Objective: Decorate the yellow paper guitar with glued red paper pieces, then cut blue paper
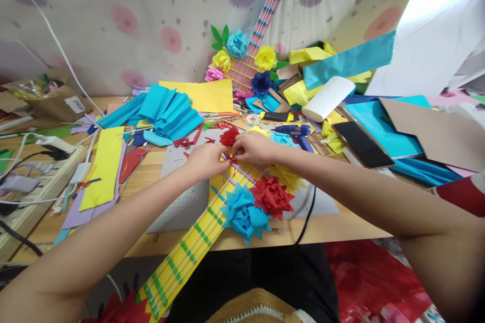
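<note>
Head view, nearest first: the neck of the yellow paper guitar (182, 255) slants up from the bottom edge, crossed by green bands, with a red spiky paper shape (121, 309) at its low end. Black clothing (261, 275) shows below the table (170, 239), and red plastic (373, 275) lies to the right of it. Up on the table, the guitar's body carries a blue paper flower (245, 213) with a larger red flower (273, 196) against it. Just beyond these, my left hand (207, 160) and my right hand (253, 147) meet over the body, thumbs and fingers bent in close around a small red piece (232, 160); I can't tell which of my fingertips are clamped on it, or whether either pinch is fully closed. Right behind my fingers sits a smaller red flower (229, 136). Farther right are a blue glue gun (293, 131), a black-and-yellow cutter (280, 116) and a dark-screened phone (362, 144); on the left, a yellow strip (102, 169) lies near a power strip (41, 197). Pleated blue paper (168, 113) and a yellow sheet (204, 96) lie beyond. Farthest, a pink paper guitar (261, 30) with flowers stands tilted before a flower-patterned sheet (151, 15).
</note>
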The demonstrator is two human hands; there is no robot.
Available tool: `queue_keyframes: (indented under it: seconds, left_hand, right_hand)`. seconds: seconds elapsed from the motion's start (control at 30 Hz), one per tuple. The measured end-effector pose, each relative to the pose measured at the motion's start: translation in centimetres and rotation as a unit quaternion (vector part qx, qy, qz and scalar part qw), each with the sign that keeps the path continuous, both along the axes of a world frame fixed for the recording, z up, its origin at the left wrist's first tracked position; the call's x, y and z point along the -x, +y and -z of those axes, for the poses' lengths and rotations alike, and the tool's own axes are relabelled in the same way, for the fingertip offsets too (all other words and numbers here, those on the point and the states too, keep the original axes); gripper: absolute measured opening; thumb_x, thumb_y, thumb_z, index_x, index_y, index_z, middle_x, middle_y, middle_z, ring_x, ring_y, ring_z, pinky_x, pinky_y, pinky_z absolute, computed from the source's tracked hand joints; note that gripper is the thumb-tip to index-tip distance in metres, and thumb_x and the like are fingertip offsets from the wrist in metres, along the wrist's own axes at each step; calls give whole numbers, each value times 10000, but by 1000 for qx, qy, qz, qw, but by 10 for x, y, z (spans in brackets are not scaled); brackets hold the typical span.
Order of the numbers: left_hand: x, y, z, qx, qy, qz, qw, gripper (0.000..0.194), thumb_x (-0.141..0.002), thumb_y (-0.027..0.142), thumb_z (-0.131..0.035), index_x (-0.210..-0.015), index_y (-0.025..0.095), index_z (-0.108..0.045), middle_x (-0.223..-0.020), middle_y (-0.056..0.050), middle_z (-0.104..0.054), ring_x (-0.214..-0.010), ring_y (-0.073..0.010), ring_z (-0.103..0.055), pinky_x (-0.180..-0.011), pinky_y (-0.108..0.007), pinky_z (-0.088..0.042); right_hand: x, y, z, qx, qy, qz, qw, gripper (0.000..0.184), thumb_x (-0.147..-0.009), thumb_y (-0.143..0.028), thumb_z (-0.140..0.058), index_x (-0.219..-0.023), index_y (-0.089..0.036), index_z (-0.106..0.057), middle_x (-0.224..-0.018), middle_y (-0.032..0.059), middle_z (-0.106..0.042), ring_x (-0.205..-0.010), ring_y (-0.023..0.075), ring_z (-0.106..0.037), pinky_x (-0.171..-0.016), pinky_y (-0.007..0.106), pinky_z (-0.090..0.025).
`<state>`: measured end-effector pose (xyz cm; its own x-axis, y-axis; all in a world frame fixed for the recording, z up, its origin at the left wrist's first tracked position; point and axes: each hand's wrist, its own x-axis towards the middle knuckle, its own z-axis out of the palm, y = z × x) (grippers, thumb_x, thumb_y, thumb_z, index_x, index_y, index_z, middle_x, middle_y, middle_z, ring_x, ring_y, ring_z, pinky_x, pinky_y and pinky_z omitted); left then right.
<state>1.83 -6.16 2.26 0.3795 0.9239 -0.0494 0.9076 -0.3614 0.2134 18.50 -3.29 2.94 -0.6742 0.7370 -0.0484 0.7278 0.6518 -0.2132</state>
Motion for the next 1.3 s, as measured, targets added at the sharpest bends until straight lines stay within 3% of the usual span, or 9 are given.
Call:
queue_keyframes:
  seconds: [0.4, 0.67, 0.87, 1.0, 1.1, 1.2, 1.3]
  left_hand:
    - [-3, 3, 5, -18, 0, -18, 1000, 270, -761, 361, -481, -891, 272, -701, -760, -27, -677, -745, -207, -612, -588, -267, -365]
    - [4, 10, -2, 42, -115, -63, 991, 273, -721, 363, -534, -846, 213, -725, -639, -10, -616, -592, -150, -524, -502, -252, -288]
    - [11, 15, -4, 35, -233, -89, 968, 247, -688, 369, -549, -734, 166, -681, -573, 11, -573, -538, -117, -487, -485, -236, -300]
    - [14, 18, -2, 24, -323, -106, 940, 187, -680, 342, -562, -696, 162, -610, -590, 17, -560, -536, -104, -492, -486, -217, -378]
    - [14, 20, -2, 64, -422, -122, 896, 165, -682, 324, -579, -711, 164, -547, -669, 12, -574, -589, -103, -547, -490, -203, -454]
    - [12, 19, -4, 107, -487, -143, 855, 183, -688, 320, -602, -729, 161, -523, -683, 5, -586, -653, -122, -604, -511, -217, -506]
    - [11, 16, -6, 131, -515, -156, 833, 182, -681, 295, -628, -735, 149, -534, -661, -5, -609, -655, -130, -623, -525, -233, -526]
  right_hand:
    - [0, 1, 2, -23, -3, -11, 1000, 203, -691, -237, -577, -838, -190, -710, -850, 38, -678, -776, 165, -565, -653, 253, -344]
    - [1, 1, 4, -37, -10, -14, 999, 190, -699, -299, -590, -817, -178, -675, -794, 40, -667, -729, 164, -553, -614, 259, -305]
    - [-1, 1, 0, -21, 6, -17, 1000, 209, -710, -332, -604, -827, -166, -655, -795, 49, -658, -731, 161, -546, -615, 251, -304]
    - [-9, 4, -15, -12, 44, 7, 999, 215, -693, -312, -638, -854, -171, -644, -801, 34, -639, -726, 145, -532, -607, 235, -313]
    - [-28, 8, -34, -34, 117, 57, 991, 258, -705, -348, -631, -882, -160, -641, -783, 31, -620, -703, 134, -527, -610, 235, -339]
    - [-60, 9, -51, -74, 223, 134, 963, 328, -710, -439, -615, -868, -153, -643, -778, 39, -617, -700, 141, -540, -632, 257, -384]
    - [-100, 3, -54, -127, 300, 237, 915, 347, -692, -477, -622, -862, -175, -646, -846, 59, -627, -779, 178, -571, -702, 307, -433]
